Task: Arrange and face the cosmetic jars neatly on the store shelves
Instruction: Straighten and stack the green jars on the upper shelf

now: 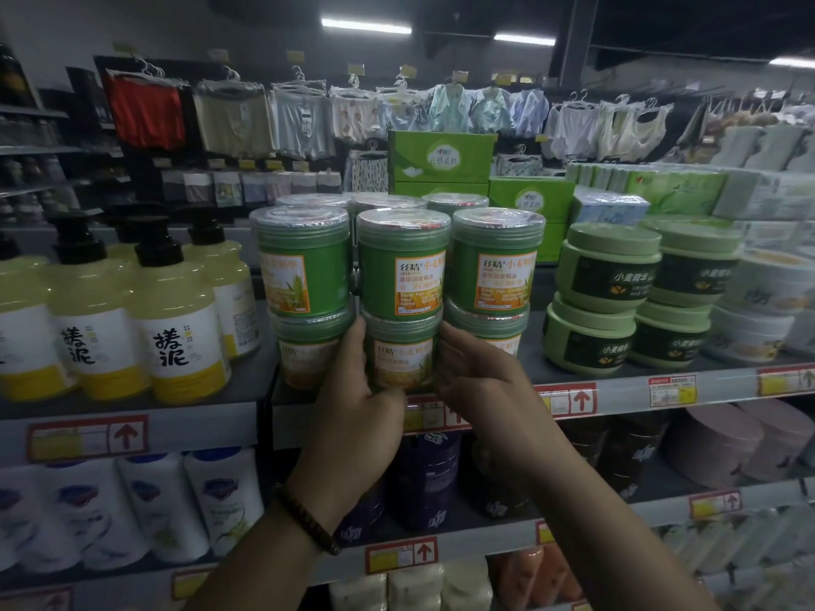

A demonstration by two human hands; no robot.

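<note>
Green cosmetic jars with orange labels stand two high in three front columns on the grey shelf [617, 392]. The lower middle jar [402, 355] sits between my two hands. My left hand [353, 403] grips its left side, thumb across the front. My right hand [480, 381] holds its right side with curled fingers. Above it stands the upper middle jar [400, 262], label facing forward. The upper left jar [303, 258] is turned, its label partly off to the side. The upper right jar [494, 258] faces forward. More green jars stand behind.
Yellow pump bottles [176, 319] stand to the left. Pale green squat jars [604, 297] are stacked to the right. Green tissue boxes [441, 163] sit behind. Lower shelves hold white bottles [163, 504] and dark jars [423, 478]. Clothes hang on the back wall.
</note>
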